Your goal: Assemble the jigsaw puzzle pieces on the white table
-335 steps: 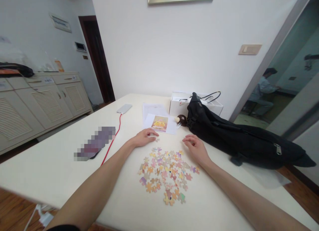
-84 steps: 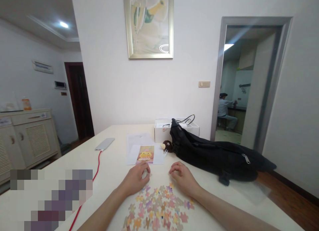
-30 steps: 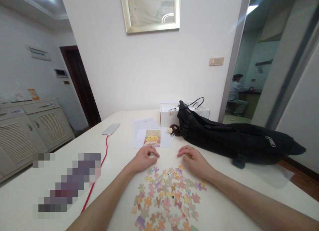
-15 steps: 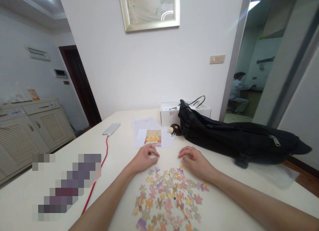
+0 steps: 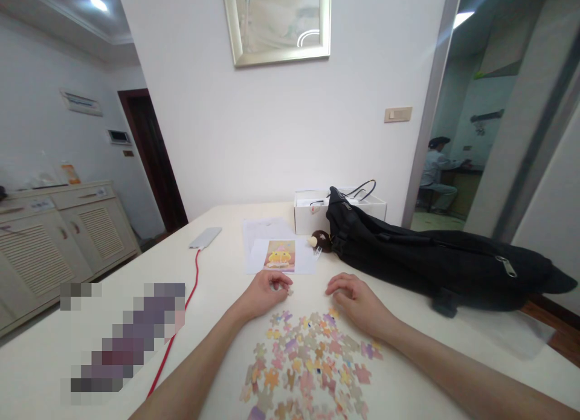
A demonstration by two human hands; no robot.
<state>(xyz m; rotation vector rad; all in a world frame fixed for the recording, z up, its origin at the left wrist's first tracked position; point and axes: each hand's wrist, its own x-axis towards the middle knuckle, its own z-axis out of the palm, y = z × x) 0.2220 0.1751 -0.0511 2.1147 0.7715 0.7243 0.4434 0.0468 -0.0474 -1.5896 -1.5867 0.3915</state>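
Observation:
Many loose jigsaw pieces [image 5: 312, 353] in pink, orange, grey and purple lie spread on the white table, between my forearms. My left hand [image 5: 267, 292] rests beyond the pile's left side, thumb and fingers pinched on a small pale puzzle piece [image 5: 290, 292]. Across a short gap, my right hand [image 5: 351, 294] lies by the pile's far right edge. Its fingers are loosely bent and apart, with nothing seen in them. Just beyond my left hand, a printed picture of a yellow character [image 5: 280, 255] lies on white paper.
A black bag [image 5: 421, 257] lies along the right side, against a white box [image 5: 308, 217]. A power bank [image 5: 205, 237] with a red cable [image 5: 193, 287] is at the left, near a pixelated patch. Another person [image 5: 438, 169] sits in the room beyond the doorway.
The view has tilted up slightly, so everything sits a little lower. Both hands stay in nearly the same place, and the pale piece at my left fingertips shows more clearly.

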